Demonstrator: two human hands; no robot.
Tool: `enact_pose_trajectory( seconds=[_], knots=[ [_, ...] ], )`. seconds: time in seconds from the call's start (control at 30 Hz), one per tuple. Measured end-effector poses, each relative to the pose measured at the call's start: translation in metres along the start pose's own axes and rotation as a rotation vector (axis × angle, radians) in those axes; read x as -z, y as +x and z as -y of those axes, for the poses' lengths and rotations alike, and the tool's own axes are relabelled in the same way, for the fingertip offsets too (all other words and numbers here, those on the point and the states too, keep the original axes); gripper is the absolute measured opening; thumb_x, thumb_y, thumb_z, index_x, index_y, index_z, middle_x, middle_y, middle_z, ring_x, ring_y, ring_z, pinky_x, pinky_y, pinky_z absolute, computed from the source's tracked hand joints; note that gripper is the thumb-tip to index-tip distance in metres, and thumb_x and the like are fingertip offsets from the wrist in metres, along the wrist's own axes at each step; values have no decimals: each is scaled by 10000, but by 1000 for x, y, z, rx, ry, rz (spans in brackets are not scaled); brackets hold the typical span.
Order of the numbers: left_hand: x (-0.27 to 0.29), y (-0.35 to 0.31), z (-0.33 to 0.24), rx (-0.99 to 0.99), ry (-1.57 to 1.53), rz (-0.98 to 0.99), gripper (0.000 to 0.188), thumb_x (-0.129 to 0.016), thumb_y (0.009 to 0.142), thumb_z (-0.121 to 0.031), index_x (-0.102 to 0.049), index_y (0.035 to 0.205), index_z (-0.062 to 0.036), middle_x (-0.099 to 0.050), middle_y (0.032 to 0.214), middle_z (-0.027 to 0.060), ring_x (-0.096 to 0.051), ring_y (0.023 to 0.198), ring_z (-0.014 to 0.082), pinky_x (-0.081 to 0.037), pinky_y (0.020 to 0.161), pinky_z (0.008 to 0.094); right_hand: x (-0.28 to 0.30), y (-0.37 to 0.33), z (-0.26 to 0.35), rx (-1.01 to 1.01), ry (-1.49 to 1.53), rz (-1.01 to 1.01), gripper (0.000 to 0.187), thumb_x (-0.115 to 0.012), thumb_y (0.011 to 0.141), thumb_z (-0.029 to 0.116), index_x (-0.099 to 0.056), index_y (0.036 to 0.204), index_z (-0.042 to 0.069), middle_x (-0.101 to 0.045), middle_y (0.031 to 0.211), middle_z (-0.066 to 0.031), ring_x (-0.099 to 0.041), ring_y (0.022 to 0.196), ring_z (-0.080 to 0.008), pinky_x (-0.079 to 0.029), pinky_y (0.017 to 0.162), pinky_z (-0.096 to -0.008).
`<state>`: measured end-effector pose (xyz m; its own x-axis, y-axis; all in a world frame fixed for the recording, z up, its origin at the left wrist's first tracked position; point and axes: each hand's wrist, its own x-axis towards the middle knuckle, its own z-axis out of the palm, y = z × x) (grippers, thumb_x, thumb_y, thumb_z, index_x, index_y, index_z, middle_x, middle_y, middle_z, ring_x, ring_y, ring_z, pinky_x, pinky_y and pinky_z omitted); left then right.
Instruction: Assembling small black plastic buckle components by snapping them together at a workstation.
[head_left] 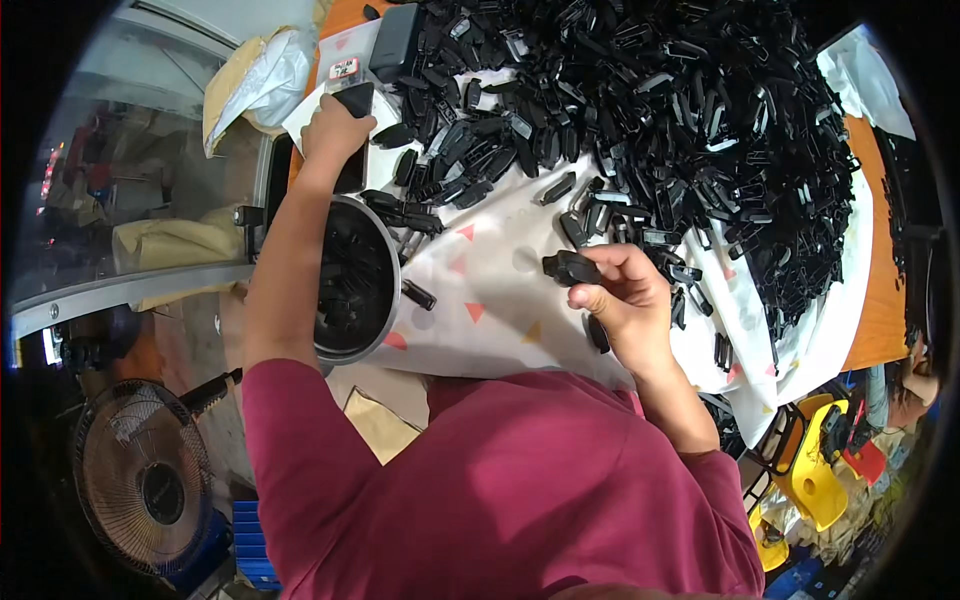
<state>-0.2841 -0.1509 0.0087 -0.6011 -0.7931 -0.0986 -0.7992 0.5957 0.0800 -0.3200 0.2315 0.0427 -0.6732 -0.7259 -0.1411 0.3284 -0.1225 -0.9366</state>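
Observation:
My right hand (630,300) pinches a small black plastic piece (572,267) between thumb and fingers, above the patterned white cloth. At the far left, my left hand (338,130) is closed around a black wedge-shaped piece (355,98), over a white box (384,118). Part of that box is hidden by the hand. Below my left forearm stands a round metal pot (392,255) with black pieces inside, partly covered by the arm. One loose black piece (418,295) lies beside the pot's right side.
A large heap of black plastic pieces (680,130) covers the table's far and right parts. A dark grey box (394,43) stands at the back left, near a bag (270,80). A fan (150,490) is at lower left; yellow chairs (820,480) are at right.

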Motion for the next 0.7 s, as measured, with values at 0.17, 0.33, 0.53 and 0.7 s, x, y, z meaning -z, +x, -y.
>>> enact_pose_trajectory(
  seconds=[0.17, 0.33, 0.53, 0.7],
  knots=[
    [-11, -1, -3, 92, 26, 12, 716, -629, 651, -358, -357, 1157, 71, -574, 1039, 206, -553, 981, 344, -333, 909, 461, 10, -4, 0, 1, 15, -48, 286, -657, 760, 43, -517, 1005, -5, -624, 896, -95, -617, 777, -140, -480, 616, -211],
    [-8, 0, 1, 39, 21, 34, 769, -623, 681, -359, -289, 1199, 101, -576, 1013, 252, -566, 951, 352, -295, 934, 474, 9, -5, -6, -61, -5, -45, 273, -652, 771, 63, -521, 1001, -5, -624, 896, -83, -617, 739, -128, -480, 598, -208],
    [25, -80, -36, -507, -126, -171, 817, -603, 730, -511, -355, 1231, 84, -521, 1076, 252, -487, 1057, 346, -381, 892, 419, 0, -5, -10, -118, 20, -4, 269, -626, 787, 56, -514, 1023, -11, -617, 916, -98, -619, 755, -160, -495, 585, -230],
    [60, -224, -90, -701, -831, 160, 405, -666, 738, -254, -551, 1024, 9, -583, 946, 148, -572, 852, 258, -458, 720, 334, -13, -7, -5, -62, -32, 28, 272, -604, 791, 16, -505, 1040, -30, -611, 898, -91, -591, 709, -126, -494, 609, -227]
  ],
)
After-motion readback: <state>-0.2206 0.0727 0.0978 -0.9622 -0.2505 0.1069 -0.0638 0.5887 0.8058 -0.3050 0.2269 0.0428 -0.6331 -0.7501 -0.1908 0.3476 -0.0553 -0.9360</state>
